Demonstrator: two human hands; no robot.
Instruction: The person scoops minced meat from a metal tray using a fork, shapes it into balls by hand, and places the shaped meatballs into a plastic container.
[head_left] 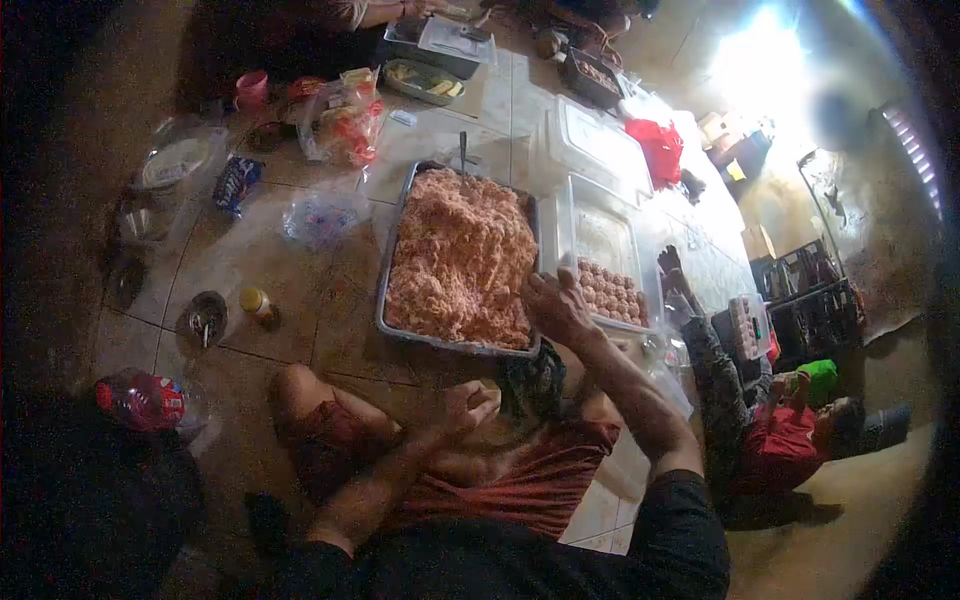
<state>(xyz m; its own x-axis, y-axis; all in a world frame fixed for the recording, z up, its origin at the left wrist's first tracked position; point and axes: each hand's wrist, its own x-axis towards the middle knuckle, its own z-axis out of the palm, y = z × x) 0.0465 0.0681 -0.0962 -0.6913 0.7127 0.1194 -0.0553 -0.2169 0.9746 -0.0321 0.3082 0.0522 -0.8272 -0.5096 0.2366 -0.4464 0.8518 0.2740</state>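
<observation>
A big rectangular tray (384,310) filled with pinkish ground meat (460,255) lies on the floor before me, a metal utensil handle (463,150) standing up at its far end. My right hand (562,308) is over the tray's near right edge, fingers curled together; what they hold, if anything, is hidden. Close to my lap, my left hand (470,408) is closed, and its contents do not show. Beside the tray, a clear plastic container (605,225) has rows of round meatballs (612,293) at its near end.
A clear lid (600,140) lies beyond the container. On the left are a yellow-capped jar (257,303), a small bowl (208,318), a red-labelled bottle (142,398) and plastic bags (340,120). A person in a red shirt (785,445) sits at right; other people's arms show at the top.
</observation>
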